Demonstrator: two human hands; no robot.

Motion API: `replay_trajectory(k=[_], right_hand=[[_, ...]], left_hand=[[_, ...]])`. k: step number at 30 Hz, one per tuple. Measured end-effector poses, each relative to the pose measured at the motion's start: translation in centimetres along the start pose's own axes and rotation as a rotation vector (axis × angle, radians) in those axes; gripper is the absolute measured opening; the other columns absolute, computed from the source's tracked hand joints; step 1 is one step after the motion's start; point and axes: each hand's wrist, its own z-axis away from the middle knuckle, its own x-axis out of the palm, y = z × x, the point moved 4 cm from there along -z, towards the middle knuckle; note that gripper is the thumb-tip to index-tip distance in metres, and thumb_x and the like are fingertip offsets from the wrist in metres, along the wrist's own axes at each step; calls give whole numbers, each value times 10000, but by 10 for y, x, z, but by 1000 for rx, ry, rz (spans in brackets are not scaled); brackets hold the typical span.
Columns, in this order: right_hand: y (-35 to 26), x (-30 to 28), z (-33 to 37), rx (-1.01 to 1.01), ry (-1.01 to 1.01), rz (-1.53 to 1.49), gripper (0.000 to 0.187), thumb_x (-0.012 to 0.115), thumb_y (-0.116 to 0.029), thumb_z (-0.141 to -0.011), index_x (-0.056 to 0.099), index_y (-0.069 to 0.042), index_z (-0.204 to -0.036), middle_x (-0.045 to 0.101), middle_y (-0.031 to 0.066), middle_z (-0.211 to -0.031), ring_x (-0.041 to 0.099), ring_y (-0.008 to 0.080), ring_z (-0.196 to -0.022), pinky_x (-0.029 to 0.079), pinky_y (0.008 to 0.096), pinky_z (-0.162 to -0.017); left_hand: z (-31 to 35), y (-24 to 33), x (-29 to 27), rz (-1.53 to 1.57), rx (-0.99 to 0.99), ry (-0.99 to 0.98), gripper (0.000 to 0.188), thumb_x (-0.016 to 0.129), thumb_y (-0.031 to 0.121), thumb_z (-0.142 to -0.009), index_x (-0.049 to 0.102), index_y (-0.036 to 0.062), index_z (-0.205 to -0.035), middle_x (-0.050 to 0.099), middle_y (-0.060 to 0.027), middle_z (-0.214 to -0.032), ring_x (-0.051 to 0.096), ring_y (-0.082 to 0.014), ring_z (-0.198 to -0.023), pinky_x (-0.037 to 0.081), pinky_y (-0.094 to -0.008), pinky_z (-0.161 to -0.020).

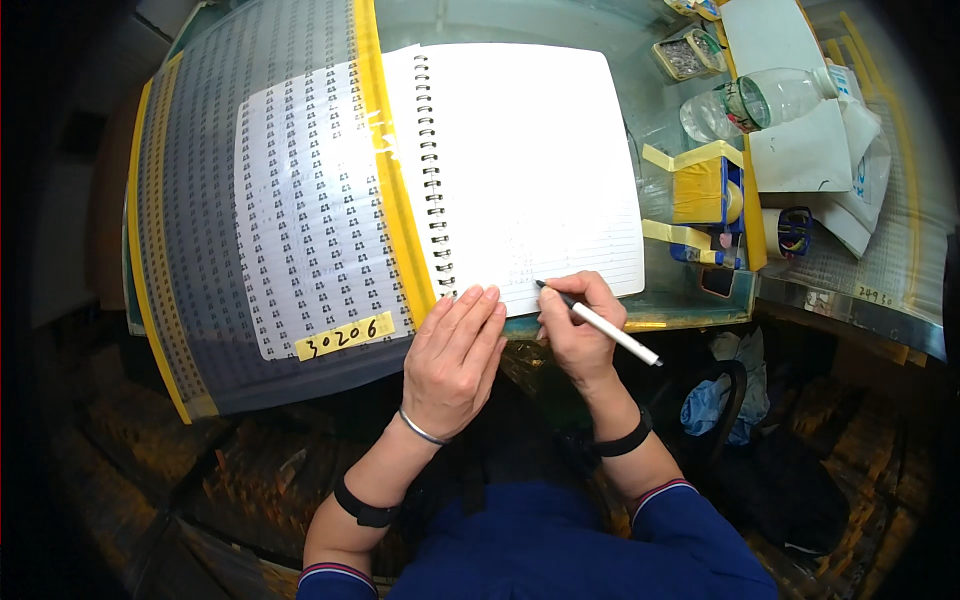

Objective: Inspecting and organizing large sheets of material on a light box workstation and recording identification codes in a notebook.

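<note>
A spiral-bound notebook [530, 150] lies spread on the glass table, its right page bright white with ruled lines and faint writing near the bottom. My right hand [580, 335] grips a white pen [615, 333] with a black tip, which meets the page low down or hovers just above it; which, I cannot tell. Flat at the notebook's lower edge by the spiral, my left hand [455, 355] rests with fingers stretched out and holds nothing. A see-through printed sheet [205, 230] with yellow taped edges covers much of the left page.
A yellow label [346, 336] with handwriting sits on the sheet's lower edge. Right of the notebook are a tape dispenser [705, 190] with yellow tape, a plastic bottle [755, 103] on its side, and a small tub [690, 55] of grey bits. The table's front edge [690, 315] runs near my wrists.
</note>
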Motion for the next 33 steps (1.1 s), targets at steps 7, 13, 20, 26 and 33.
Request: replay_trajectory(k=[7, 13, 20, 26, 33], right_hand=[[15, -25, -7, 87, 52, -83, 36, 595, 8, -796, 565, 10, -815, 545, 5, -584, 481, 30, -474, 373, 168, -428], [20, -27, -7, 56, 99, -59, 59, 636, -5, -756, 583, 8, -780, 533, -16, -563, 442, 14, -471, 339, 161, -434], [16, -27, -8, -28, 25, 76, 39, 588, 19, -796, 553, 11, -813, 528, 6, -555, 468, 33, -420, 349, 166, -389], [14, -28, -8, 23, 95, 63, 71, 647, -21, -725, 590, 12, -751, 544, 14, -551, 470, 36, -449, 368, 183, -424], [7, -28, -10, -64, 84, 162, 71, 644, -16, -718, 582, 15, -738, 556, 39, -568, 496, 64, -446, 386, 200, -422]], left_hand=[[-2, 0, 0, 0, -5, -3, 318, 646, 45, -760, 613, -3, -1073, 586, -130, -1159, 545, -276, -1103, 397, -410, -951], [-3, 1, 0, -17, 7, -19, 308, 642, 52, -766, 615, -10, -1067, 592, -124, -1152, 546, -260, -1104, 400, -398, -952], [-2, 1, 1, -19, 8, -15, 314, 647, 40, -758, 618, -4, -1068, 586, -130, -1163, 540, -275, -1114, 397, -411, -954], [-2, 2, 1, -25, 2, -24, 318, 643, 40, -760, 618, 1, -1074, 584, -128, -1171, 534, -269, -1126, 390, -409, -963], [-1, 2, 2, -25, 2, -32, 320, 640, 38, -760, 616, 0, -1077, 580, -130, -1177, 529, -273, -1133, 390, -411, -963]])
